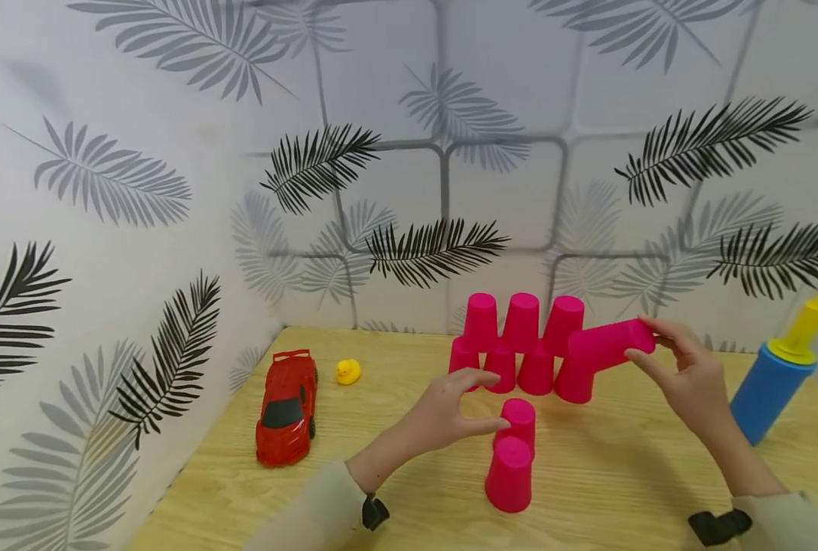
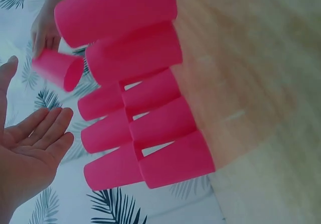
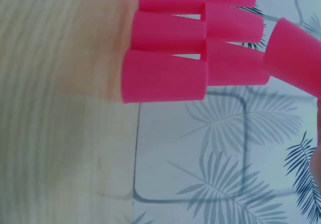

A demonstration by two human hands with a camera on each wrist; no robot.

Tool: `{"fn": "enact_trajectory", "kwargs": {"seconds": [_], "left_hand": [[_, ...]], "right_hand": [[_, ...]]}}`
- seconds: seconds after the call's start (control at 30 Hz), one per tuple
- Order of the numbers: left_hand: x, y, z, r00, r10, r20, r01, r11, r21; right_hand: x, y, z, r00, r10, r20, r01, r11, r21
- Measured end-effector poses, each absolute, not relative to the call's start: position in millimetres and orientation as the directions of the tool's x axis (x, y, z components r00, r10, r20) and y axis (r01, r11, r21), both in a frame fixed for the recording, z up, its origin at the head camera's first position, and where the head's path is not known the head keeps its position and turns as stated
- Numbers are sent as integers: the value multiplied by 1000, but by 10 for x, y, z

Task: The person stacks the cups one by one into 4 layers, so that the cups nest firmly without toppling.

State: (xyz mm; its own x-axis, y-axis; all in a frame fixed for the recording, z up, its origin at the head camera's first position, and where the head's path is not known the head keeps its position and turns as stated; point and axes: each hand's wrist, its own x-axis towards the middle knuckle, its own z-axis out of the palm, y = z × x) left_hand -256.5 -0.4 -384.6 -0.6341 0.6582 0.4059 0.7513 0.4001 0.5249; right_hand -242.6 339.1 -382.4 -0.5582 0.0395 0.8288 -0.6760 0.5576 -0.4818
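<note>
My right hand (image 1: 698, 386) grips a pink plastic cup (image 1: 608, 346) by its base end, thumb below and fingers above. That cup lies tilted in the air, its mouth toward the left, at the right end of the stack. Behind it, upside-down cups stand in a bottom row (image 1: 536, 373) with three more (image 1: 523, 323) on top. My left hand (image 1: 436, 413) is held with relaxed fingers and an empty palm, plain in the left wrist view. Its thumb overlaps one of two front cups (image 1: 509, 482), which stand upside down on the table.
A red toy car (image 1: 286, 413) and a small yellow duck (image 1: 347, 372) are on the left of the wooden table (image 1: 409, 497). To the right stands a blue and yellow hand pump (image 1: 774, 383), close to my right forearm. A leaf-patterned wall (image 1: 409, 191) rises behind the stack.
</note>
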Motion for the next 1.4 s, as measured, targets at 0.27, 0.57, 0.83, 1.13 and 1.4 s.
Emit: {"fn": "enact_trajectory", "kwargs": {"seconds": [0.27,0.57,0.83,1.13,1.4], "left_hand": [[-2421,-33,-4008,-593,748,299,765,407,500],[-2370,-10,-4133,-562,786,258,793,422,439],[-2350,12,-4144,-572,789,226,786,447,427],[-2294,-39,-4148,-562,798,218,783,427,452],[-2295,-199,-4140,-627,762,164,711,472,522]], "right_hand": [[-2656,3257,-3584,-545,189,817,-683,464,-564],[-2965,3114,-3317,-589,193,785,-652,461,-602],[-3207,3108,-3210,-607,58,792,-629,574,-525],[-3308,3170,-3137,-613,-118,781,-592,723,-356],[-3391,3103,-2934,-747,-187,638,-526,753,-395]]}}
